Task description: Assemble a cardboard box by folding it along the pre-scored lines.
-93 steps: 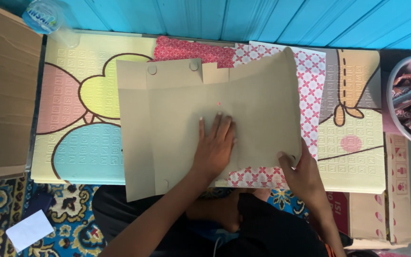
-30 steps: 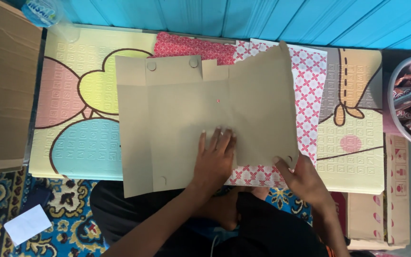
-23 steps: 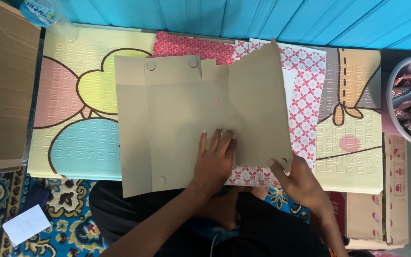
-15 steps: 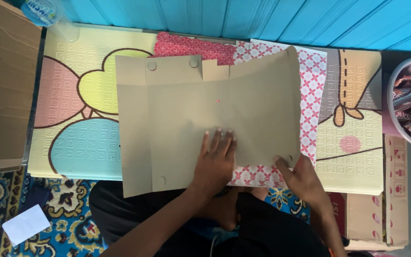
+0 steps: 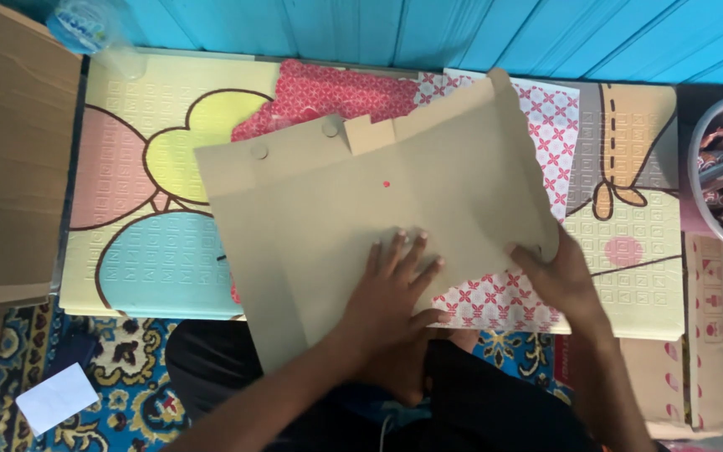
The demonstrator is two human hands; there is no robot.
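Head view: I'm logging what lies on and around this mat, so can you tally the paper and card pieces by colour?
Tan card sheet under the left hand and right hand: 1
Red patterned paper: 1
White paper with pink pattern: 1
White slip on the carpet: 1
Brown cardboard at left: 1
Total: 5

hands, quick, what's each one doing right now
Left hand: open, flat on the brown paper sheet.
Right hand: gripping the sheet's right edge.
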